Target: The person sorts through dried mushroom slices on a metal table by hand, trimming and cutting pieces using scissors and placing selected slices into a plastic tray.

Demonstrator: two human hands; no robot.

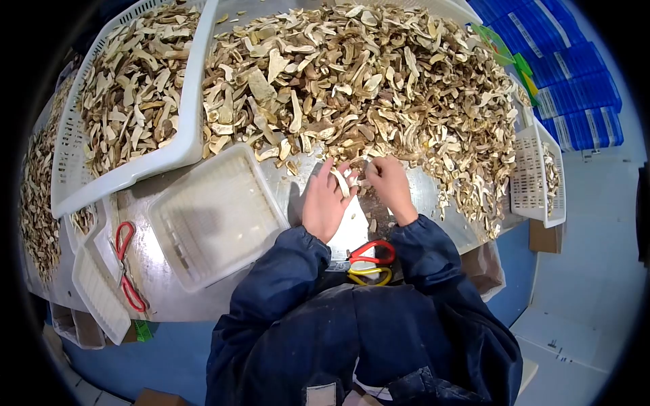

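Palm upturned, left hand [323, 206] holds pale slice [340, 183] in loosely bent fingers, likely for easy viewing; right hand [394, 188] curled near heap [365, 81], grip contents hidden, can't tell.

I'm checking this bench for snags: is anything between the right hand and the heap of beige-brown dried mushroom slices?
Nothing visible: the right hand is already at the near edge of the heap. The scissors with red and yellow handles lie nearer the body, outside that path.
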